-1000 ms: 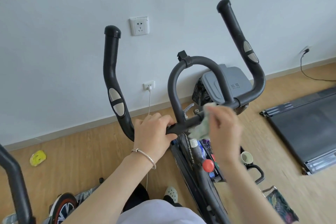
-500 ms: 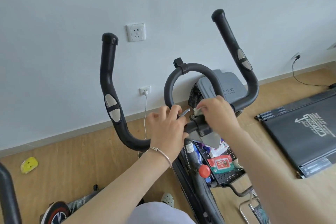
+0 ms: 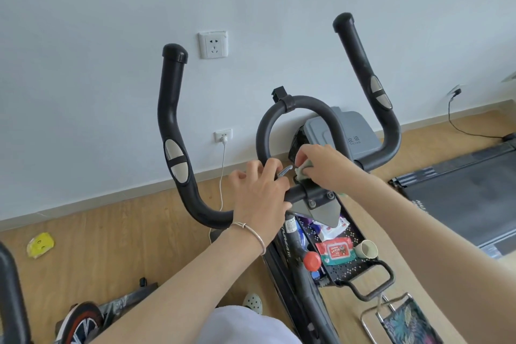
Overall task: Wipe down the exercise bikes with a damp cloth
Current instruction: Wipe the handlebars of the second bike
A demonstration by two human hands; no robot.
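Left hand [image 3: 259, 193] grips the bike's [image 3: 173, 120] crossbar just left of centre, fingers curled over the bar, thin bracelet [image 3: 251, 232] at the wrist. Right hand [image 3: 324, 165] pinches a bunched pale green cloth [image 3: 303, 173], fingers clenched on it, cloth pressed to the clamp at the foot of the centre loop, just beside the left hand. Below the bar a black perforated tray [image 3: 349, 271] holds a red wipes pack [image 3: 336, 251] and a pale cup [image 3: 368, 248]; treadmill [image 3: 469, 204] on the floor to the right.

Open air flanks the centre loop [image 3: 262, 134]; the silver lever [image 3: 284, 171] crowds its base.
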